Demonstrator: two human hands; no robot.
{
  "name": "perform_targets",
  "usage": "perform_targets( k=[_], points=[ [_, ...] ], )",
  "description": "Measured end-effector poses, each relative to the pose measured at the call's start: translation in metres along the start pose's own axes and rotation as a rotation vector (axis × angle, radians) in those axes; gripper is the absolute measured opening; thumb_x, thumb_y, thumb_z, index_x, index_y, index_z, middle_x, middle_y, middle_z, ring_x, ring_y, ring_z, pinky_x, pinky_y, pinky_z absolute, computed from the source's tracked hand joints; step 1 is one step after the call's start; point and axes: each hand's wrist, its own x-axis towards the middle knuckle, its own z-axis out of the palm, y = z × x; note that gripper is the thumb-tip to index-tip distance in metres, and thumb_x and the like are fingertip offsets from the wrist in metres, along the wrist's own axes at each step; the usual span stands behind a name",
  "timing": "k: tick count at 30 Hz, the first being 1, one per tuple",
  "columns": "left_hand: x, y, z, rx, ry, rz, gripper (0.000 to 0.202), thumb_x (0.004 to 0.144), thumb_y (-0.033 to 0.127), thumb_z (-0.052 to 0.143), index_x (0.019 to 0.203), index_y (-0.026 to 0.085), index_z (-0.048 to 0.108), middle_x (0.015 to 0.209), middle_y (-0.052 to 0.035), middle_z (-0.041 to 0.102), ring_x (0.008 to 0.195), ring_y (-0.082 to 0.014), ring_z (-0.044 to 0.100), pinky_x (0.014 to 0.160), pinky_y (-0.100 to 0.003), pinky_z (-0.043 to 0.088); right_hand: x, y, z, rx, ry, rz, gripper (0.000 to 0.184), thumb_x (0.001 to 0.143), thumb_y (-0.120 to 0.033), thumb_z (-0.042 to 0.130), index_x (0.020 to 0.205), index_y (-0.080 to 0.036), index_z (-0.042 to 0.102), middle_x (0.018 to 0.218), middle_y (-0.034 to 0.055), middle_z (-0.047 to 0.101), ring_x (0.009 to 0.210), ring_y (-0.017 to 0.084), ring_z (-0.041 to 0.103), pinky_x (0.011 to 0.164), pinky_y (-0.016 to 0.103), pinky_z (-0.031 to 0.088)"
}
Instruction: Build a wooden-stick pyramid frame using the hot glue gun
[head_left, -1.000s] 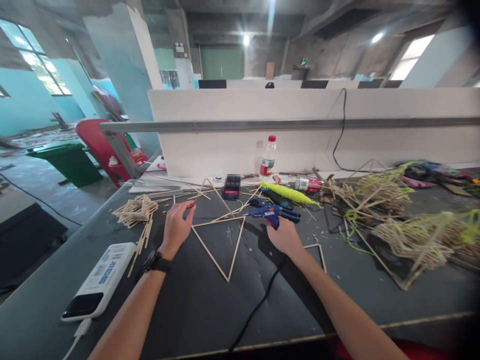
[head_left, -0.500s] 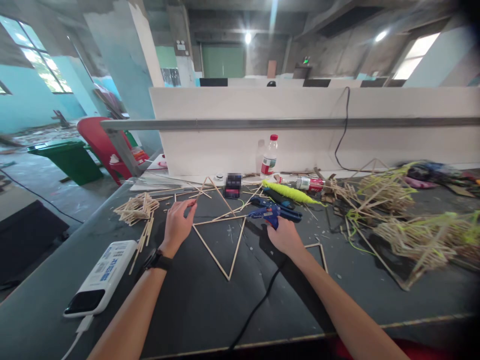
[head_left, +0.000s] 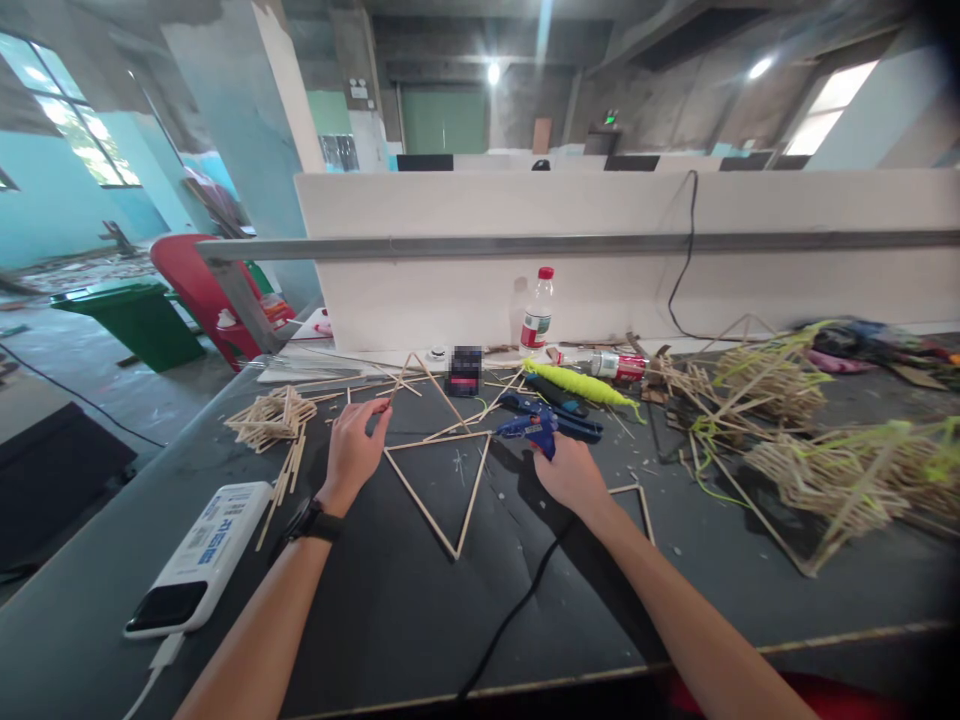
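Note:
My right hand is wrapped round the handle of a blue glue gun. Its nozzle points left and sits at the right corner of a triangle of thin wooden sticks lying on the dark table. My left hand is closed in a pinch on a wooden stick that slants up toward a second, peaked stick frame beyond the triangle. The fingers partly cover the stick's lower end. From the glue gun side a black cord runs over the table to its front edge.
Loose sticks are piled at left, above a white power bank. Behind the glue gun lie yellow-green cord and blue-handled pliers. A bottle stands at the back. Bundled stick frames spread across the right.

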Motion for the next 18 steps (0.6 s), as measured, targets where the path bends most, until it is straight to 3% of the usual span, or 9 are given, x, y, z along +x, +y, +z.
perform_targets(
  k=[9, 18],
  points=[
    [0.0004, 0.0011, 0.0006, -0.001, 0.012, -0.005, 0.022, 0.095, 0.033, 0.053, 0.106, 0.022, 0.069, 0.098, -0.0064, 0.074, 0.095, -0.0243, 0.065, 0.092, -0.039, 0.049, -0.0029, 0.0003, -0.0058, -0.015, 0.007, 0.045, 0.024, 0.087, -0.029, 0.052, 0.099, -0.017, 0.069, 0.091, 0.0149, 0.075, 0.088, 0.031, 0.069, 0.074, 0.034, 0.045],
    [0.0005, 0.0014, -0.0001, 0.009, 0.000, -0.010, 0.023, 0.095, 0.033, 0.052, 0.105, 0.022, 0.069, 0.098, -0.0066, 0.074, 0.096, -0.0245, 0.065, 0.092, -0.039, 0.049, -0.0037, 0.0031, -0.0072, 0.048, 0.127, 0.215, 0.035, 0.085, -0.043, 0.054, 0.105, -0.018, 0.069, 0.084, 0.0144, 0.073, 0.082, 0.032, 0.071, 0.069, 0.035, 0.048]
  ],
)
